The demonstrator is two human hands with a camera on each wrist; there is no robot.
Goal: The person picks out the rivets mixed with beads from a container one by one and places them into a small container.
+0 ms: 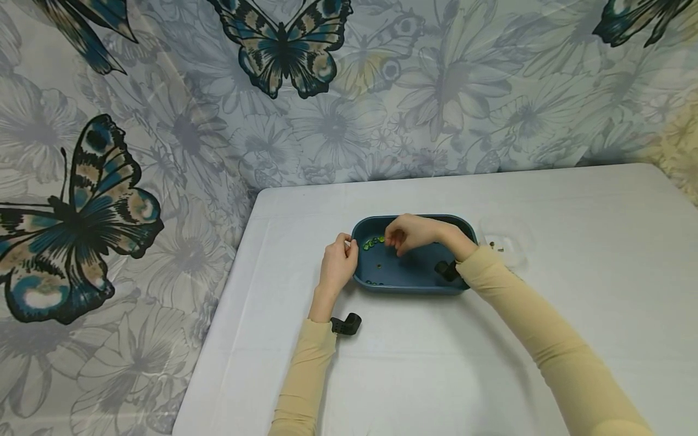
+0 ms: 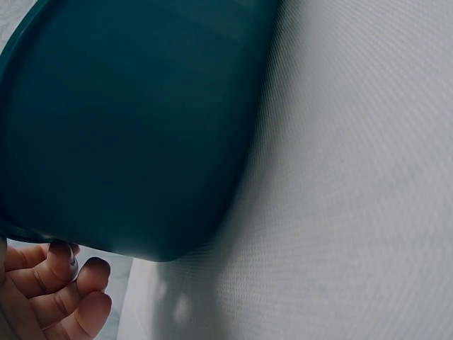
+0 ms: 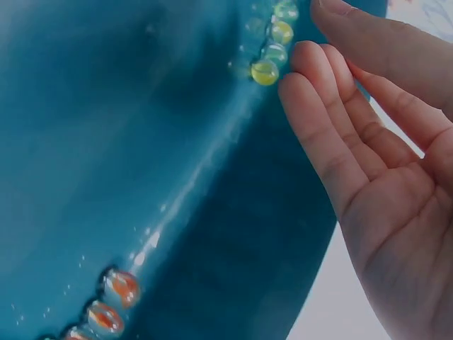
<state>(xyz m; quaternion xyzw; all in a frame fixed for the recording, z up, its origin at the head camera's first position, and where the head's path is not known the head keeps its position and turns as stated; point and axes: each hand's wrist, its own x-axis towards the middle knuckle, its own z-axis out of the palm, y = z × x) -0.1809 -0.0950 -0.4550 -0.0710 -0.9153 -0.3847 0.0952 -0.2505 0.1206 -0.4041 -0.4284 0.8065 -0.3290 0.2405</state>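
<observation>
A blue oval tray [image 1: 414, 290] stands on the table. My right hand [image 1: 413, 233] hangs inside it with bent fingers pointing down. In the right wrist view, the fingers [image 3: 311, 106] are near a row of yellow-green glass marbles [image 3: 265, 73], and nothing shows between fingers and thumb. Orange-streaked marbles [image 3: 106, 317] lie in another row along the tray's edge. One brownish marble [image 1: 379, 266] sits alone on the floor. Beside the tray's left end, my left hand [image 1: 338, 260] touches the rim with loosely curled fingers [image 2: 53, 273]; its thumb is hidden in the left wrist view.
Right of the tray is a clear plastic container [image 1: 504, 249] with a few small dark things in it. A white cloth covers the table [image 1: 409, 363]. Behind rises a curtain [image 1: 338, 133] printed with butterflies and flowers. Each wrist wears a black camera [image 1: 349, 324].
</observation>
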